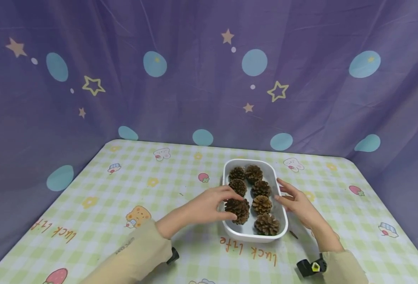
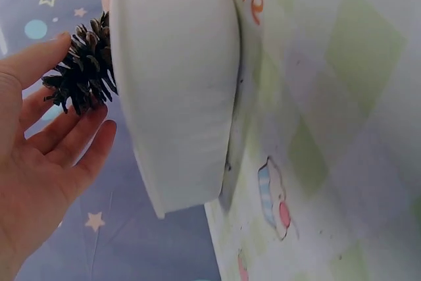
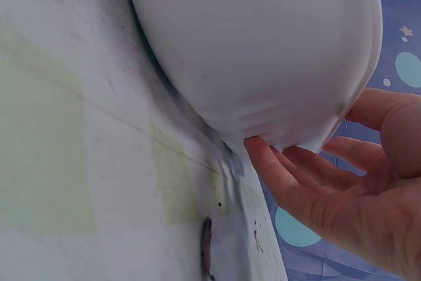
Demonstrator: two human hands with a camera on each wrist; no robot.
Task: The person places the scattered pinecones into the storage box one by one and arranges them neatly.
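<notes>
A white rectangular tray (image 1: 255, 238) with rounded corners stands on the table and contains several brown pine cones (image 1: 262, 205) in two rows. My left hand (image 1: 209, 206) pinches a pine cone (image 1: 239, 212) at the near left of the tray, thumb on one side and fingers on the other. In the left wrist view this pine cone (image 2: 84, 70) shows above the tray's rim, partly hidden by the wall. My right hand (image 1: 297, 202) holds the tray's right side. Its thumb lies at the rim, and its fingertips (image 3: 258, 146) touch the outer wall.
A green-and-white checked cloth (image 1: 180, 173) with printed cartoons covers the table. A small dark scrap (image 1: 293, 234) lies just right of the tray. Behind the table hangs a purple curtain (image 1: 194, 106) with stars and blue dots.
</notes>
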